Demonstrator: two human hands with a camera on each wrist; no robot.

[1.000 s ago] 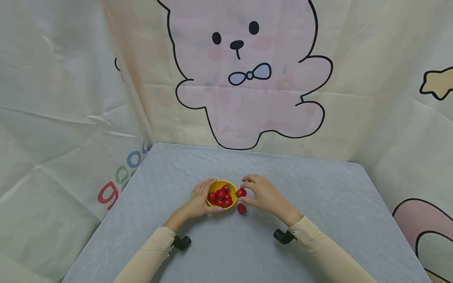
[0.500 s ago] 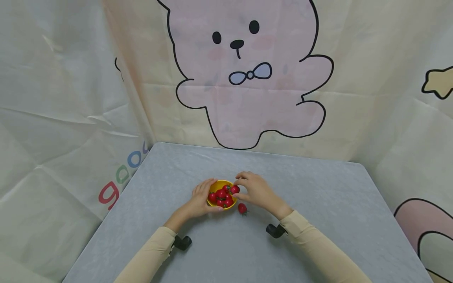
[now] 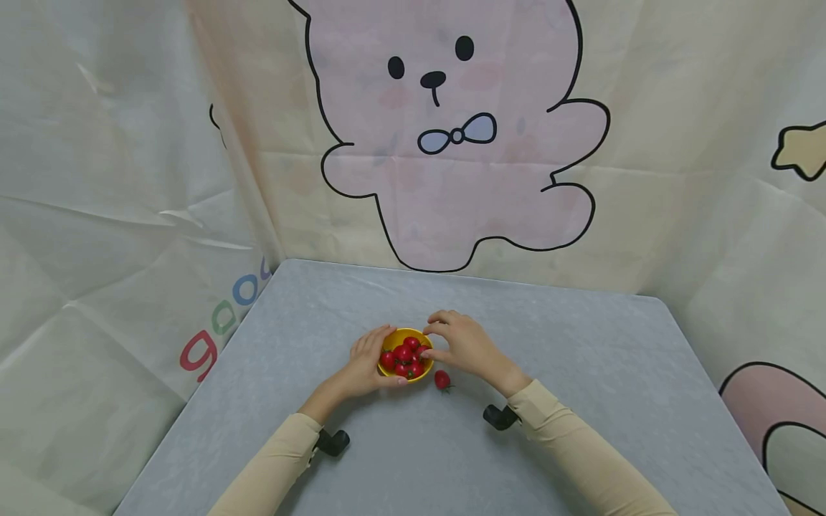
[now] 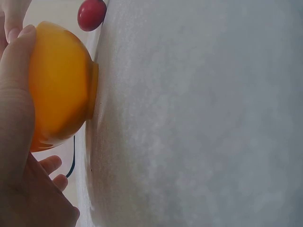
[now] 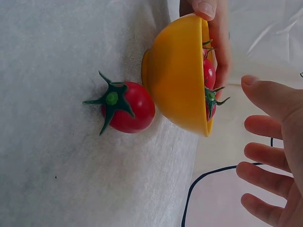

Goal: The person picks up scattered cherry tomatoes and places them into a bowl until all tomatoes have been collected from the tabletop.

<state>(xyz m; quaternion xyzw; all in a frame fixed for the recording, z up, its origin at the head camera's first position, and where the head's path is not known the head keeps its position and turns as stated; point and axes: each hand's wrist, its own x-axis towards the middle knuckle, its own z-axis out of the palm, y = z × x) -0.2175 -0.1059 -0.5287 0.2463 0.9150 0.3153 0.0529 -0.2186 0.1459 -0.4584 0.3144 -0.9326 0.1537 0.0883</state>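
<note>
A yellow bowl [image 3: 396, 338] filled with several red cherry tomatoes [image 3: 403, 353] stands on the table. My left hand [image 3: 365, 365] grips the bowl from its left side, thumb near the front rim; the left wrist view shows that thumb along the outer wall of the bowl [image 4: 61, 85]. Over the bowl's right rim is my right hand [image 3: 466, 345], and in the right wrist view this hand [image 5: 277, 146] has its fingers spread with nothing between them. One loose cherry tomato [image 5: 136, 108], with a green star-shaped stem, lies on the table just right of the bowl.
The grey table [image 3: 413, 459] reaches well beyond both hands on every side. Behind it hangs a cream cloth [image 3: 658, 143] printed with a pink bear. A black wrist camera [image 3: 500, 417] projects from under the right sleeve, another from the left.
My right hand has moved left to the bowl with a cherry tomato and let it go there among the others. The left hand stays on the bowl.
</note>
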